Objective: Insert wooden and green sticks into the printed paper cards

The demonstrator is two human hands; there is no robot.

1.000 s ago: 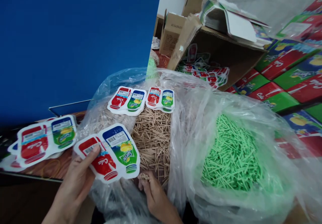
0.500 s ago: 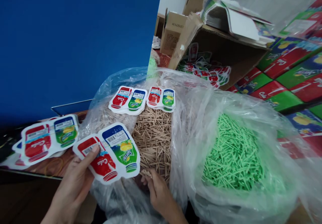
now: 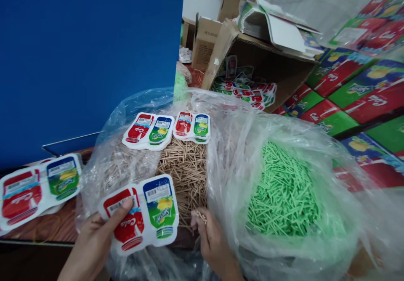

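Note:
My left hand [image 3: 94,241] grips a flat printed card [image 3: 143,211] shaped like two bottles, red Cola and green Sprite, thumb on the red half. My right hand [image 3: 212,241] is closed on a small bunch of tan sticks [image 3: 200,216], just right of the card. It sits at the near edge of a clear bag of tan sticks [image 3: 186,169]. A bag of green sticks [image 3: 284,190] lies to the right of my right hand.
Two small stacks of the same cards [image 3: 148,130] [image 3: 192,126] rest on the tan-stick bag. More cards [image 3: 34,188] lie on the table at left. A blue panel [image 3: 88,49] stands behind. A tipped cardboard box [image 3: 261,66] with cards and coloured cartons [image 3: 362,87] fill the right.
The view shifted, so everything sits further left and lower. My left hand has tilted the card closer to level. My right hand has lifted slightly with its pinch of tan sticks.

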